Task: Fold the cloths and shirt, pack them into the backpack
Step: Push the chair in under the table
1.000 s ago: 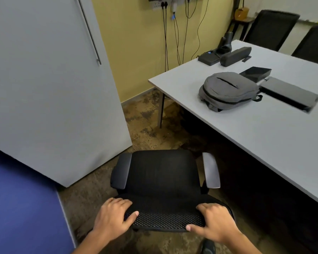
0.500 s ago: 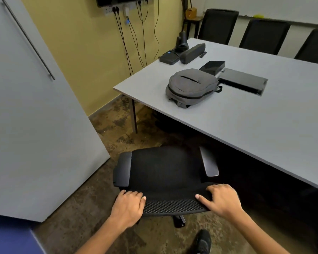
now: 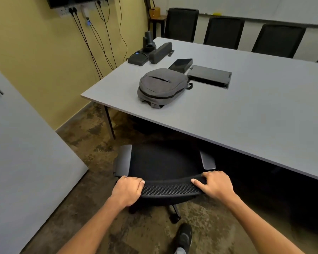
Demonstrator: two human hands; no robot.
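Two things fill most of your view: the long grey table (image 3: 246, 114), running from the middle of the frame off to the right, and the black office chair (image 3: 163, 162) standing just in front of its near edge. You are behind the chair, looking down over its backrest; its seat points toward the table and its right armrest (image 3: 207, 160) sits close under the tabletop's edge.

Well beyond your hands, on the table near its left corner, lies the grey backpack (image 3: 161, 87). It is flat on its back with its zips closed, and nothing touches it. Just behind it sit a dark flat device (image 3: 181, 64) and a recessed cable box (image 3: 209, 76); farther toward the wall are a long dark speaker bar (image 3: 160, 52) and a small black box (image 3: 138, 58).

Your left hand (image 3: 128, 191) is clamped on the left end of the backrest's top rail, fingers curled over the front and thumb along the mesh. Your right hand (image 3: 217, 186) grips the right end the same way, its fingers wrapped over the rail and its thumb pointing inward along it.

One black shoe (image 3: 184, 237) shows on the mottled floor below the chair's base.
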